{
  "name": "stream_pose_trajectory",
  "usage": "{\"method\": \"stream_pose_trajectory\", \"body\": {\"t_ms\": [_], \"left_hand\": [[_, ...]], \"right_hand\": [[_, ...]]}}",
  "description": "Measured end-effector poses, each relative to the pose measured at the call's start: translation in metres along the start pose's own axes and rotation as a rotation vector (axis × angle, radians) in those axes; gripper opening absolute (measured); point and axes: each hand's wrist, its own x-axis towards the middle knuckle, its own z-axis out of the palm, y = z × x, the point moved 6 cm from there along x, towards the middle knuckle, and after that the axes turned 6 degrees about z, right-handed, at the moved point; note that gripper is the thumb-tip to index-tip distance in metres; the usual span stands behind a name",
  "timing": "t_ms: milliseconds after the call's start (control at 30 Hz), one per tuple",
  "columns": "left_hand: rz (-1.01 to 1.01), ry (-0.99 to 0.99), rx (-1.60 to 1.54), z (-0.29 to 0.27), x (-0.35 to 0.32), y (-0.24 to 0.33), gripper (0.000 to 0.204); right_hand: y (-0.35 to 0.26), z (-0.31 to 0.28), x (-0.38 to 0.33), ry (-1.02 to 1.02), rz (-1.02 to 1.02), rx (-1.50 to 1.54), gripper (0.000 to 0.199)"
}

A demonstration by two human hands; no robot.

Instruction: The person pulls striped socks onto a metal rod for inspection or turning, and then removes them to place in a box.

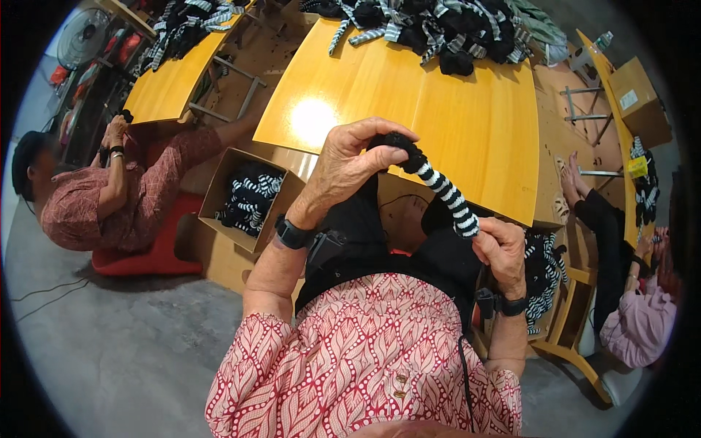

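Observation:
A slim knitted piece point(447, 196) with black and white stripes and a bulkier black end is stretched between my hands, over my lap by the table's near edge. My left hand point(343, 164) pinches the black end between thumb and fingers. At the lower right, my right hand point(502, 252) grips the striped tip, which its fingers partly cover. The piece slopes down from left to right.
The yellow table point(365, 80) carries a heap of similar knitted pieces point(453, 33) along its far side. A cardboard box point(212, 191) of them stands left of my legs, with more point(542, 281) at my right. One person point(109, 190) sits left, another point(642, 321) right.

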Motion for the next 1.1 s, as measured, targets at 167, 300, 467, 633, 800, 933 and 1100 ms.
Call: {"method": "stream_pose_trajectory", "body": {"t_ms": [167, 300, 467, 633, 800, 933, 1100], "left_hand": [[-0.160, -0.075, 0.059, 0.007, 0.003, -0.002, 0.025], [-0.223, -0.090, -0.248, 0.020, 0.002, -0.010, 0.025], [-0.266, -0.013, -0.314, 0.013, -0.003, -0.027, 0.027], [-0.144, 0.124, -0.154, 0.004, -0.004, -0.020, 0.027], [-0.105, 0.206, -0.257, 0.004, 0.002, -0.024, 0.021], [-0.126, 0.168, -0.211, 0.002, 0.002, -0.023, 0.019], [-0.165, 0.062, -0.134, 0.016, 0.000, -0.022, 0.020]], "right_hand": [[0.008, 0.000, 0.005, -0.052, 0.015, 0.022, 0.018], [0.016, 0.012, 0.005, -0.009, -0.046, 0.278, 0.018], [0.024, 0.029, 0.009, 0.082, -0.036, 0.285, 0.019], [0.018, 0.024, 0.011, 0.086, 0.015, 0.328, 0.019], [0.018, 0.016, 0.007, 0.085, 0.071, 0.261, 0.019], [0.017, 0.013, 0.008, 0.069, 0.055, 0.161, 0.018], [0.017, 0.015, 0.012, 0.078, 0.039, 0.241, 0.015]]}}
